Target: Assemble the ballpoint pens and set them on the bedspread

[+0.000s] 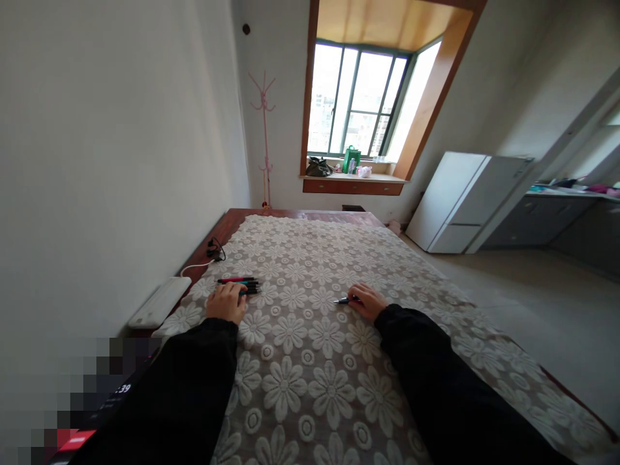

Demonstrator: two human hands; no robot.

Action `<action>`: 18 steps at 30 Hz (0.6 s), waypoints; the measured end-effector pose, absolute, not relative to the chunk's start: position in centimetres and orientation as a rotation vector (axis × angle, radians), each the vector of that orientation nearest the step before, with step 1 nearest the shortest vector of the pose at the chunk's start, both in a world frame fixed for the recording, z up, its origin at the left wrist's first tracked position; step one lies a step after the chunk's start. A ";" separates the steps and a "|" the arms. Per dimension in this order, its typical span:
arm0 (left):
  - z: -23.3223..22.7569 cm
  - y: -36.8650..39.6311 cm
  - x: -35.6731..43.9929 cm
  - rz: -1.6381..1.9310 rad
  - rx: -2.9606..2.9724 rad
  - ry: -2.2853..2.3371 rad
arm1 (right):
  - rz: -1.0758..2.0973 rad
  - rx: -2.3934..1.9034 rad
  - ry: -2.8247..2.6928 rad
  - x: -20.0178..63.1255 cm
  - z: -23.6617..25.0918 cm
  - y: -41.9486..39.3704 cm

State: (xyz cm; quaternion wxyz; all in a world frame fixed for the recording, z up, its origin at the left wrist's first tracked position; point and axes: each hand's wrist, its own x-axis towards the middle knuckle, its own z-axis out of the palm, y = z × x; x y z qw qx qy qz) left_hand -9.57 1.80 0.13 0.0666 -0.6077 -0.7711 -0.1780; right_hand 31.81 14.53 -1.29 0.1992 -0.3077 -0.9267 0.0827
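Several pens (250, 284) lie side by side on the flowered tablecloth (307, 356), with red, teal and black barrels. My left hand (227, 302) rests at the near side of this group, its fingers curled over the nearest pen, whose end shows past the fingertips. Part of the group is hidden under that hand. To the right, apart from the group, my right hand (369, 302) pinches a single dark pen (342, 301). Its silvery tip points left, close above or on the cloth; most of its barrel is covered by the fingers.
Along the left wall are a white power strip (159, 302) and a black cable (216, 249). A pink coat stand (265, 135) stands beyond the table's far edge. Bags sit on the windowsill (351, 176). A white fridge (467, 201) is at the right.
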 end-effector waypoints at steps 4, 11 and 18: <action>0.1 1.8 -9.7 -0.490 -1.831 -2.327 | 0.240 -0.868 -2.561 32.8 -1.5 14.9; 0.2 1.6 -9.8 -0.495 -1.850 -2.313 | 0.247 -0.918 -2.504 35.0 -1.5 15.4; 0.7 1.6 -8.5 -0.541 -2.070 -2.155 | 0.285 -0.980 -2.484 35.8 -1.7 15.6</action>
